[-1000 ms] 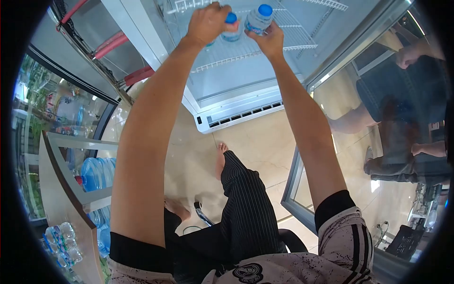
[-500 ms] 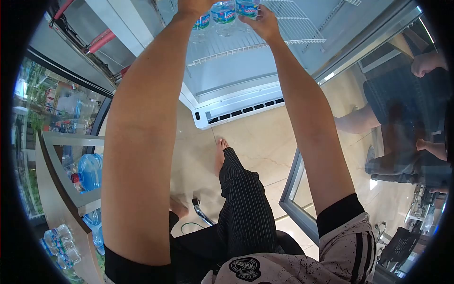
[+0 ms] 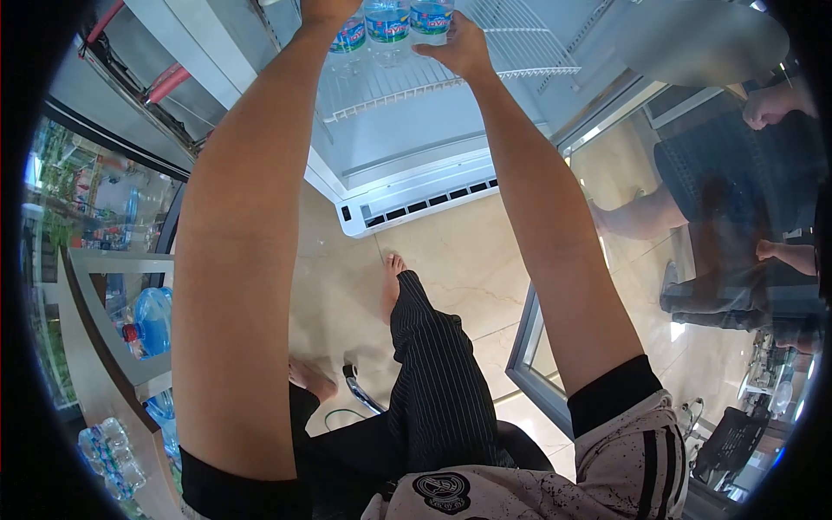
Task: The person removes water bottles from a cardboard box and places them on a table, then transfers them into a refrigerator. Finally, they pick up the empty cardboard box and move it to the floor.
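Observation:
Small clear water bottles with blue-green labels stand in a row on a white wire shelf [image 3: 530, 54] inside an upright fridge. Three show: a left bottle [image 3: 348, 38], a middle bottle [image 3: 386, 26] and a right bottle [image 3: 431, 19]. My right hand [image 3: 466, 50] is beside the right bottle, thumb stretched below its base and fingers at its far side, spread apart. By the left bottle, my left hand [image 3: 329, 9] is cut off by the top edge, and its fingers are hidden.
The glass fridge door [image 3: 555, 368] stands open on the right, with a person's bare leg [image 3: 646, 217] seen through it. At left, a large water jug [image 3: 153, 322] sits in a wooden stand [image 3: 104, 347], near a bottle pack [image 3: 111, 455]. A chrome chair leg [image 3: 362, 390] is below.
The whole view has shifted, so the fridge and bottles appear farther left. My right thumb has moved down and away from the right bottle. The bottles stay on the shelf.

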Demonstrator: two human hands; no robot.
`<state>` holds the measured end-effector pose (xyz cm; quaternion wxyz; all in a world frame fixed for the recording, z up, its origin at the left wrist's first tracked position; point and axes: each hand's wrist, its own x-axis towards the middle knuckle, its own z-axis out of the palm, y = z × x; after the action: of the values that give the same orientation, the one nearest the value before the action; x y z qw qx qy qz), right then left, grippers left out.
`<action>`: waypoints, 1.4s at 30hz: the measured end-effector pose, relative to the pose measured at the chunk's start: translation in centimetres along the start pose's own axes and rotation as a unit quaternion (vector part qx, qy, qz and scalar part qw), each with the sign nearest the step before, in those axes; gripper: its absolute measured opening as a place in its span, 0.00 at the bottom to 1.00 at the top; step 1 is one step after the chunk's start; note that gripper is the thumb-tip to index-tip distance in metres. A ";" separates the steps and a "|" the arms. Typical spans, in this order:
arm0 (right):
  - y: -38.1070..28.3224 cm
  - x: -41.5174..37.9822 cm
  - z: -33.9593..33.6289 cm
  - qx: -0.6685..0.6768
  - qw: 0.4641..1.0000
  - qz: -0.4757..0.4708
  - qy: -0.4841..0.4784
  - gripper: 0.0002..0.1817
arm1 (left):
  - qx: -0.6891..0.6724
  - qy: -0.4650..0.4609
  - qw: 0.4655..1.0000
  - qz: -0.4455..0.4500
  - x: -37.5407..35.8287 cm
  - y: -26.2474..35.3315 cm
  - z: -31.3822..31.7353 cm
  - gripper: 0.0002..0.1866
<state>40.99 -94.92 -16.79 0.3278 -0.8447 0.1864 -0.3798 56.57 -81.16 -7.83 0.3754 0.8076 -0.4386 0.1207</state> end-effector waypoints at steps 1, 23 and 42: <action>0.0 0.0 0.1 -0.005 1.000 0.005 -0.005 0.36 | 0.000 0.000 1.000 -0.002 -0.4 0.5 -0.2 0.27; -0.9 -0.3 0.3 -0.078 0.997 0.002 -0.017 0.46 | 0.158 0.137 0.964 0.166 -0.6 0.9 -0.5 0.35; -18.6 -27.7 6.2 0.060 0.966 0.105 0.228 0.51 | 0.081 -0.041 0.989 0.121 -46.9 8.1 -33.4 0.23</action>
<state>29.19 -63.38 -21.32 0.3644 -0.6905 0.3208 -0.5361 27.09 -31.08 -5.38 0.2733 0.7806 -0.5367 0.1670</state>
